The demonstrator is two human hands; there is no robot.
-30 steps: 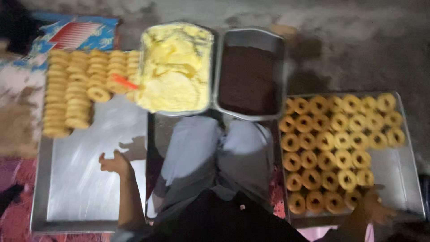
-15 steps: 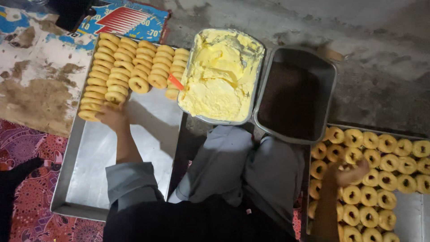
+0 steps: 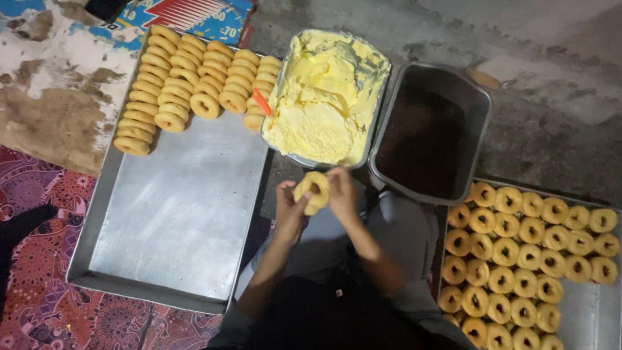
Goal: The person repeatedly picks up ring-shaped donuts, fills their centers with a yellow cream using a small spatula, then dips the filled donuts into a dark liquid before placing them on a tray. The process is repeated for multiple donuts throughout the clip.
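Over the lap, between trays | left hand (image 3: 289, 209) and right hand (image 3: 340, 191) both grasping one ring doughnut (image 3: 311, 192) | yellow cream tub (image 3: 327, 97) just ahead | dark-filled pan (image 3: 431, 133) beside it

floor-level food-prep spot | concrete floor (image 3: 551, 58) | metal trays (image 3: 175, 214) of doughnuts (image 3: 194, 78) | patterned mat (image 3: 39, 285)

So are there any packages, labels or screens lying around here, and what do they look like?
Printed cardboard sheet or flattened box: on the floor at the top edge, behind the left metal tray; flat, blue with red and white shapes, partly cut off.
No screens or other labels visible.
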